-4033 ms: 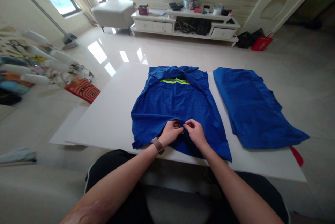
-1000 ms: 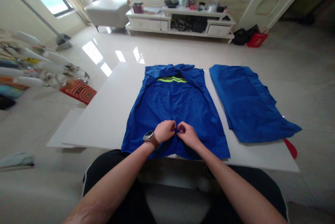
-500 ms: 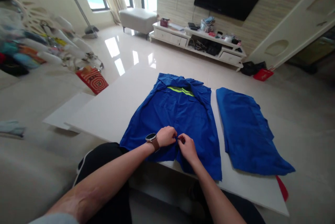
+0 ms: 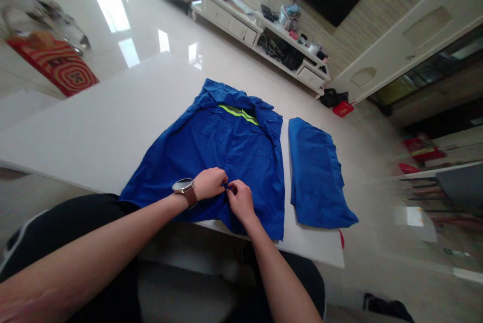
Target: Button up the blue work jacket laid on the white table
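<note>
Work jacket (image 4: 199,147), blue, is lying front up mid-counter (image 4: 101,111), its hem (image 4: 276,232) reaching the near edge & its bunched far end pointing toward the far edge, w/ a lime reflective strip (image 4: 241,112) showing in the opening there. Left hand (image 4: 212,182), wearing a wristwatch (image 4: 183,185), & right hand (image 4: 240,199) are meeting at the front placket (image 4: 230,148), a bit above the hem. Grip, both sides: fingertips are pinching jacket cloth, just beside each other; whatever's sitting between them is too small to tell. A button (image 4: 228,161) is showing slightly farther up. Step in hand: prob. doing up a lower btn, tho undoing can't be ruled out. If so, next move is calling for one hand steadying the buttonhole side while the other is pushing the btn thru, w/o tugging the cloth off the near edge. Folded blue garment (image 4: 317,177) is resting at the counter's right end, just beside the jacket, its pointed tip seemingly overhanging the right edge.
</note>
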Demonstrator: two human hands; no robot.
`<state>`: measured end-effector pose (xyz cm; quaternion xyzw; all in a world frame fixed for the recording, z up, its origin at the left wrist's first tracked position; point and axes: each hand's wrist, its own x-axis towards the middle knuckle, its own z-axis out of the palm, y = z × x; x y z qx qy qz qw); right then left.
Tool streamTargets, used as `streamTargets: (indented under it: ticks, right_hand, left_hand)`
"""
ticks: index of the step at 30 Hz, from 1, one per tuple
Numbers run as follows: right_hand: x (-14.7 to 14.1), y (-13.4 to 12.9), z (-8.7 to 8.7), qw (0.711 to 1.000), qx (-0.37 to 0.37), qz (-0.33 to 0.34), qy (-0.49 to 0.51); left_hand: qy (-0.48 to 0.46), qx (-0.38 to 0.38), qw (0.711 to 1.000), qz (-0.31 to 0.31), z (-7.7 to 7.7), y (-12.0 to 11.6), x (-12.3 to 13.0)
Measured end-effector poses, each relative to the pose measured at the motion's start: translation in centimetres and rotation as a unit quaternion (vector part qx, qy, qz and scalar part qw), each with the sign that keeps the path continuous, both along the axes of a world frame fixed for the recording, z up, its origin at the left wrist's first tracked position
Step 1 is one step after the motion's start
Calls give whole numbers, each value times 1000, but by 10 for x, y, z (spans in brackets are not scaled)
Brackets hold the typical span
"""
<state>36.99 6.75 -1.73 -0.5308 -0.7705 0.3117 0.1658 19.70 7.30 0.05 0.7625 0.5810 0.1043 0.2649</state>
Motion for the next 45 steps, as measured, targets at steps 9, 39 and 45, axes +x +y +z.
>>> streamTargets:
  ticks: [9,39,45]
  right_hand:
    - [-1,-3,1,999,3,-36,-24]
    - [4,-1,-6,999,-2,-44,-1]
    - [5,-3,-3,999,-12,-9,-42]
  left_hand:
    - [-8,-9,1000,-28,-1,5,-1]
    - [51,-25,995,-88,9,-13,-2]
    - [77,-17,992,-94,1,-16,-4]
